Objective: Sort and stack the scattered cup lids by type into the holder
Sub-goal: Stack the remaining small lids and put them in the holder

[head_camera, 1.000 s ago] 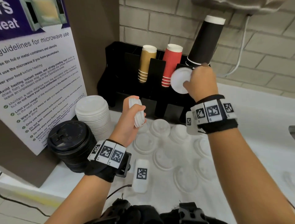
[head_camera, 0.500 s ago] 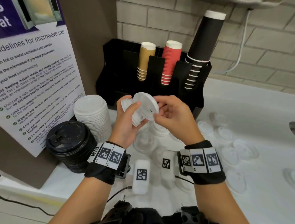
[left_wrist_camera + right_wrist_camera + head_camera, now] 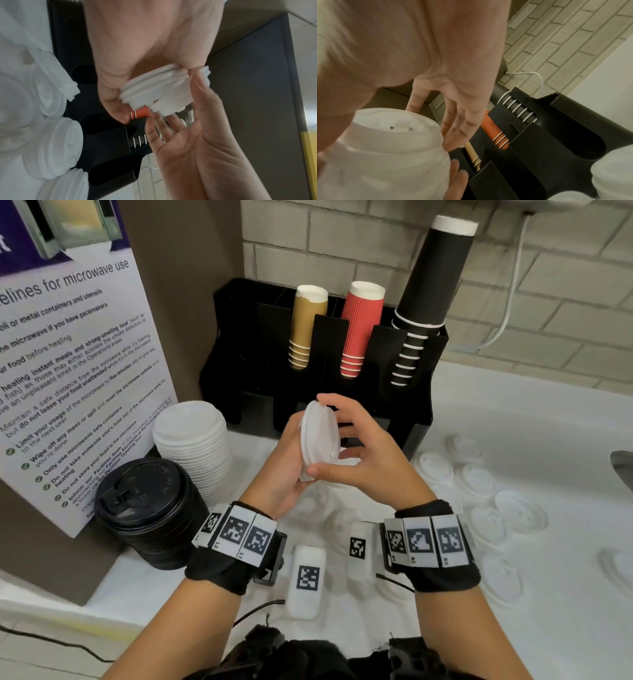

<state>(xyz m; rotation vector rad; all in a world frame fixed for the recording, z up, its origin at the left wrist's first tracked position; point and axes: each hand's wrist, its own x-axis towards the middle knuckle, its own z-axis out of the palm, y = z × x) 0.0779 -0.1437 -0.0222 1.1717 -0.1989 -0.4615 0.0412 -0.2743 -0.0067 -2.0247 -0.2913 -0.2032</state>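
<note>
Head view: both hands [image 3: 342, 460] hold white lids [image 3: 319, 440] before black holder [image 3: 421, 392].

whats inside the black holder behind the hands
The black holder has three cup stacks in its upper slots: tan cups, red cups and black cups. The hands and the white lids they hold cover part of its lower front, so any lids stored there cannot be seen.
</note>
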